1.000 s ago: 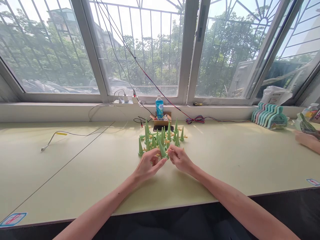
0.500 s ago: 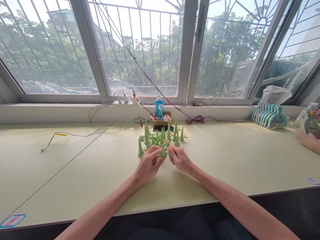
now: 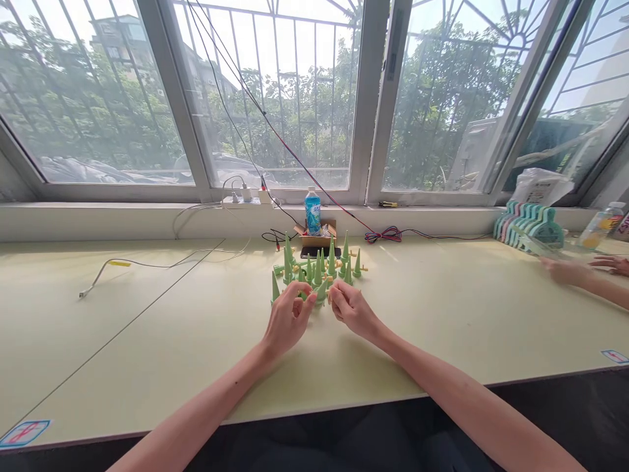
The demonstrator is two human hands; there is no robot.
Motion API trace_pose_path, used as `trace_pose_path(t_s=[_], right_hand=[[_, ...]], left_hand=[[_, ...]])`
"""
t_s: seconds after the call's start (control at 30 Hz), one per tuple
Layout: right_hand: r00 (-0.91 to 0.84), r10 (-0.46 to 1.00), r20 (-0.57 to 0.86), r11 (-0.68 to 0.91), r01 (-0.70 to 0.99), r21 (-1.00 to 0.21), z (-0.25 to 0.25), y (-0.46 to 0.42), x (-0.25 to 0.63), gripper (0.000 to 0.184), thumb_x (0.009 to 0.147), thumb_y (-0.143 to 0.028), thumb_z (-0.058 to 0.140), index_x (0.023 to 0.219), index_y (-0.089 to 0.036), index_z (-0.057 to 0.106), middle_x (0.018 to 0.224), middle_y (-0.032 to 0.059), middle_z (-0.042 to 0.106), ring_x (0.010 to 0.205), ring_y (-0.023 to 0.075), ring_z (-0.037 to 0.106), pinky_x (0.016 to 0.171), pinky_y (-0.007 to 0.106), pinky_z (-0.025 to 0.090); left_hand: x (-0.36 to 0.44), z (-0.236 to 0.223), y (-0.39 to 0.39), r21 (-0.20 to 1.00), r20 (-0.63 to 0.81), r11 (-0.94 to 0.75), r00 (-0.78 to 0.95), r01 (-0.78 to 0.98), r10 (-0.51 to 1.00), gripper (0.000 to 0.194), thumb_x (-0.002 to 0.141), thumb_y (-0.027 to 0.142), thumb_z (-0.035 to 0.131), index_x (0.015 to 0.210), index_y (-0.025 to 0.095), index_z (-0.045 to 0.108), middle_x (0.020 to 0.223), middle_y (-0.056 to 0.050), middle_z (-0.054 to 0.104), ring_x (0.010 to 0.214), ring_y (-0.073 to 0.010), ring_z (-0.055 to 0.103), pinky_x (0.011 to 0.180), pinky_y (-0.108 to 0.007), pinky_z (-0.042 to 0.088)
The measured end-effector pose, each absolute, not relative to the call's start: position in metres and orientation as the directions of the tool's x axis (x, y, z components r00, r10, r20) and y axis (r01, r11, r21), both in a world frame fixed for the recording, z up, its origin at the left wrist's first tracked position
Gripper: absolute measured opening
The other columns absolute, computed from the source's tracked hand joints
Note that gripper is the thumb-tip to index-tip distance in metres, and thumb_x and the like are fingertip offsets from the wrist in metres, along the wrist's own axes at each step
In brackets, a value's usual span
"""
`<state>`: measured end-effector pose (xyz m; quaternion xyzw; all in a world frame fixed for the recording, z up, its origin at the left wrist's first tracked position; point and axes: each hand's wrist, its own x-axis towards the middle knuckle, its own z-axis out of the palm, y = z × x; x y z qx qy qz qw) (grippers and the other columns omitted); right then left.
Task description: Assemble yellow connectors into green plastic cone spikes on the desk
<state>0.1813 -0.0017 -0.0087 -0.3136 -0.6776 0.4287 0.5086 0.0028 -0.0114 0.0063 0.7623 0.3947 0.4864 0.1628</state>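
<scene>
Several green cone-shaped plastic parts [image 3: 332,261] with small yellow cross pieces stand in a cluster at the middle of the pale table [image 3: 442,314]. My left hand [image 3: 285,319] and my right hand [image 3: 352,309] meet at the near edge of the cluster. Both pinch one green cone [image 3: 321,291] between their fingertips. The left fingers are curled on its left side. On its right side the right fingers close, perhaps on a yellow piece that is too small to make out.
A water bottle [image 3: 313,211], a small cardboard box [image 3: 317,238] and red-black wires [image 3: 384,234] lie behind the cluster by the window sill. A white cable [image 3: 122,263] trails at left. Another person's hands [image 3: 580,271] work at far right near stacked teal parts [image 3: 529,226].
The cone, held tilted between my hands a second ago, now stands lower and nearer the cluster. Both hands moved slightly away from me. The other person's hands at right shifted left.
</scene>
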Motion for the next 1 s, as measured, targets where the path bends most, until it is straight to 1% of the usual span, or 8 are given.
trace_pose_path(t_s=[0.07,0.13,0.2,0.3,0.47,0.67,0.83,1.0], right_hand=[[-0.285,0.858,0.426,0.441,-0.015,-0.897,-0.0093,-0.0014,0.1818,0.039,0.097,-0.055,0.043,0.077,-0.021,0.042,0.055,-0.0076,0.035,0.044,0.0080,0.030,0.043,0.022,0.026],[-0.283,0.854,0.437,0.456,0.003,-0.890,-0.0100,-0.0008,0.1823,0.039,0.097,-0.056,0.042,0.078,-0.021,0.044,0.055,-0.0072,0.036,0.045,0.0084,0.031,0.043,0.022,0.026],[-0.281,0.846,0.453,0.482,0.041,-0.875,-0.0103,-0.0005,0.1831,0.039,0.097,-0.055,0.041,0.078,-0.021,0.044,0.055,-0.0064,0.038,0.046,0.0089,0.031,0.044,0.022,0.027],[-0.307,0.824,0.476,0.529,0.119,-0.840,-0.0092,-0.0014,0.1844,0.038,0.098,-0.053,0.040,0.077,-0.021,0.042,0.057,-0.0053,0.040,0.047,0.0094,0.031,0.046,0.023,0.027],[-0.343,0.805,0.484,0.566,0.201,-0.799,-0.0067,-0.0042,0.1857,0.035,0.099,-0.048,0.039,0.078,-0.021,0.041,0.057,-0.0052,0.040,0.048,0.0097,0.032,0.048,0.023,0.028],[-0.339,0.805,0.486,0.570,0.215,-0.793,-0.0074,-0.0040,0.1866,0.035,0.099,-0.049,0.038,0.079,-0.021,0.042,0.058,-0.0049,0.042,0.049,0.0103,0.034,0.050,0.023,0.030],[-0.351,0.802,0.484,0.573,0.219,-0.790,-0.0082,-0.0034,0.1876,0.034,0.099,-0.049,0.037,0.080,-0.021,0.043,0.059,-0.0044,0.043,0.050,0.0106,0.035,0.051,0.024,0.032],[-0.353,0.803,0.480,0.572,0.229,-0.788,-0.0088,-0.0026,0.1884,0.033,0.099,-0.047,0.039,0.081,-0.021,0.045,0.059,-0.0046,0.043,0.050,0.0108,0.036,0.052,0.025,0.032]], left_hand=[[0.0032,0.0070,-0.0122,0.643,0.613,-0.621,0.184,0.449,0.768,0.034,0.097,0.048,0.043,0.081,0.018,0.049,0.070,0.002,0.050,0.043,-0.0056,0.041,0.042,-0.018,0.030],[0.0039,0.0072,-0.0126,0.634,0.622,-0.623,0.176,0.459,0.763,0.045,0.097,0.051,0.041,0.069,0.017,0.048,0.060,0.003,0.046,0.043,-0.0068,0.038,0.042,-0.019,0.027],[0.0050,0.0071,-0.0127,0.636,0.612,-0.617,0.185,0.464,0.769,0.055,0.098,0.054,0.037,0.059,0.017,0.049,0.051,0.003,0.044,0.043,-0.0081,0.039,0.044,-0.021,0.029],[0.0062,0.0069,-0.0125,0.689,0.546,-0.575,0.205,0.442,0.812,0.065,0.098,0.056,0.034,0.050,0.016,0.055,0.039,0.003,0.043,0.040,-0.0090,0.041,0.048,-0.022,0.036],[0.0058,0.0065,-0.0111,0.769,0.457,-0.504,0.214,0.393,0.863,0.066,0.096,0.056,0.040,0.048,0.016,0.060,0.034,0.002,0.046,0.037,-0.0096,0.045,0.056,-0.024,0.043],[0.0042,0.0052,-0.0107,0.831,0.383,-0.440,0.222,0.342,0.897,0.063,0.094,0.057,0.044,0.051,0.015,0.062,0.032,0.003,0.046,0.034,-0.0090,0.043,0.055,-0.024,0.044],[0.0045,0.0048,-0.0106,0.852,0.370,-0.424,0.221,0.307,0.902,0.062,0.094,0.056,0.047,0.047,0.016,0.058,0.035,0.001,0.050,0.038,-0.0114,0.051,0.053,-0.024,0.045],[0.0048,0.0057,-0.0113,0.875,0.345,-0.401,0.232,0.271,0.909,0.061,0.092,0.057,0.048,0.046,0.017,0.054,0.033,0.002,0.045,0.043,-0.0134,0.055,0.050,-0.023,0.043]])
